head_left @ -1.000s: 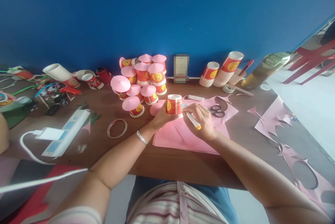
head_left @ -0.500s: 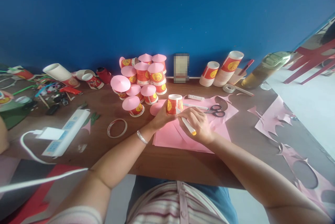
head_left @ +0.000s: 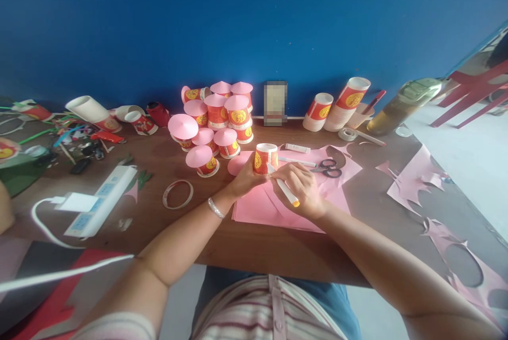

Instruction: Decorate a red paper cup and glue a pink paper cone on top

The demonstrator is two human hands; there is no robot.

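The left hand (head_left: 245, 178) is closed around the left side of a red paper cup with a yellow round emblem and a white rim (head_left: 265, 159), keeping it raised in front of the body. The right hand (head_left: 299, 186), its fingers pinched together, grips a white pen-shaped tool with an orange end (head_left: 288, 193); the tool's tip points to the cup's lower right side, and whether it touches there cannot be told. Beneath both hands spread flat pink paper sheets (head_left: 254, 210). Just beyond the right hand lie metal scissors with black ring handles (head_left: 323, 169), and farther ahead, between the hands, a short white tube (head_left: 297, 148). Ahead and left of the left hand stands a group of red cups topped with pink paper cones (head_left: 226, 137). Left of that hand a thin whitish ring (head_left: 165, 195) lies on the brown wooden table (head_left: 222, 244), with a white power strip (head_left: 113, 186) farther left. Well to the right of the right hand are cut pink paper scraps (head_left: 413, 176).
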